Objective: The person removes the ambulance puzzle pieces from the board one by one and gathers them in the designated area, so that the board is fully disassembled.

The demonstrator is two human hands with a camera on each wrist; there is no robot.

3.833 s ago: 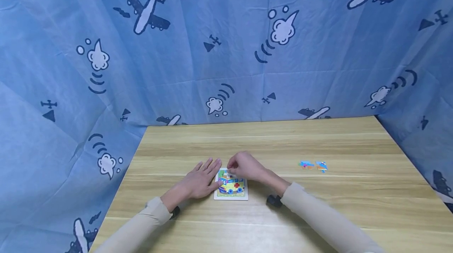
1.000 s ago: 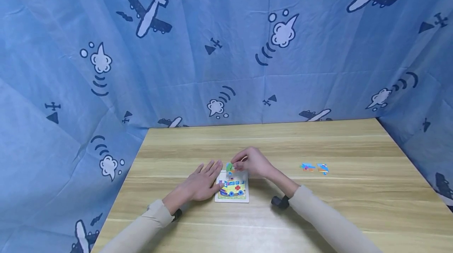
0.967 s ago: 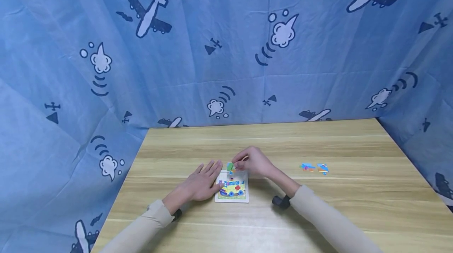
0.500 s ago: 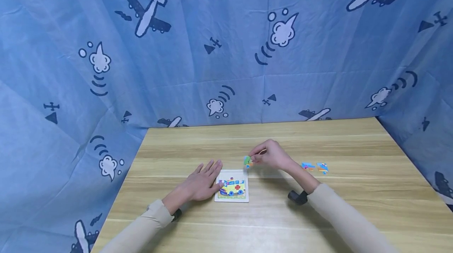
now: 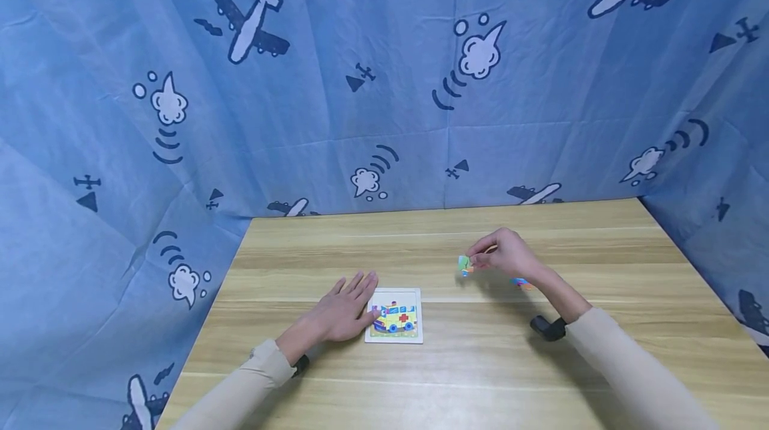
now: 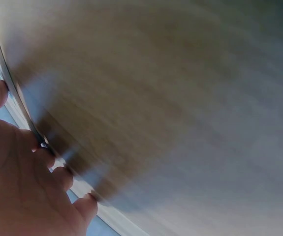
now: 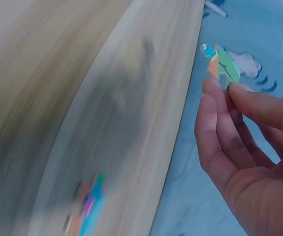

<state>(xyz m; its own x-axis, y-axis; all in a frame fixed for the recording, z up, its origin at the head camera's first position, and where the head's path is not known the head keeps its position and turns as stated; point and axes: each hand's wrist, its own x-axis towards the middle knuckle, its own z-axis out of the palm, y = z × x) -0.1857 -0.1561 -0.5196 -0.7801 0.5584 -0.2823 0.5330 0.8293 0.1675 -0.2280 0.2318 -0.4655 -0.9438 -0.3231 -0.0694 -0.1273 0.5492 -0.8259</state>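
Observation:
My right hand [image 5: 507,254] pinches a green, blue and orange puzzle piece [image 7: 224,65] between thumb and fingertips, above the table to the right of the puzzle board. The white-framed puzzle board [image 5: 393,336] shows a yellow ambulance in its lower part, while its upper part is bare white. My left hand [image 5: 344,310] lies flat with fingers spread at the board's left edge, its thumb over the frame. Below my right wrist a loose blue and orange puzzle piece [image 5: 521,283] lies on the table; the right arm hides the spot beside it.
The wooden table [image 5: 336,243] reaches back to a blue curtain [image 5: 396,83] printed with planes and clouds, which also hangs at both sides. A dark wrist camera [image 5: 548,328] sits under the right forearm.
The right hand has lifted the green piece out of the board's top left and carried it to the right, toward the loose pieces. The left hand stays at the board.

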